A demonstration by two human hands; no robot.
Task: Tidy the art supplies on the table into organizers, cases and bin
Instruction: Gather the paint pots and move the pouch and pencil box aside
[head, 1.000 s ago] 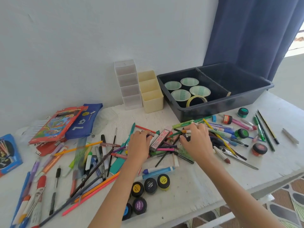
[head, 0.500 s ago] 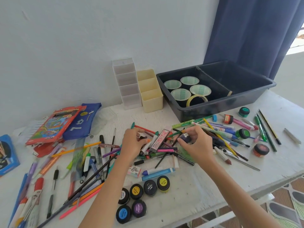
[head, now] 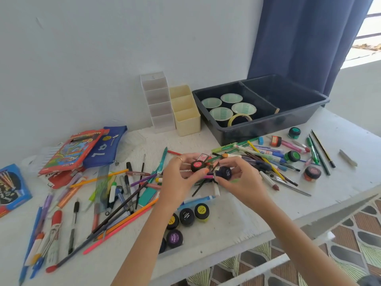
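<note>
1. Where the bench (head: pixel 288 201) edge lies nearest, black paint pots (head: pixel 186 217) sit grouped together.
2. Above scattered pens (head: pixel 115 203), the left hand (head: pixel 181 177) clamps its fingers on a red-lidded pot (head: pixel 198 165), and the right hand (head: pixel 244 179) on a dark blue pot (head: pixel 224 172).
3. Farthest back stand the cream organizer (head: pixel 186 114) and the dark bin (head: pixel 268 125).

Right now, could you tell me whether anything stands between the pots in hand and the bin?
Nothing upright does. Only pens lie flat between the red pot, the blue pot and the bin; lifted pots should clear them.
</note>
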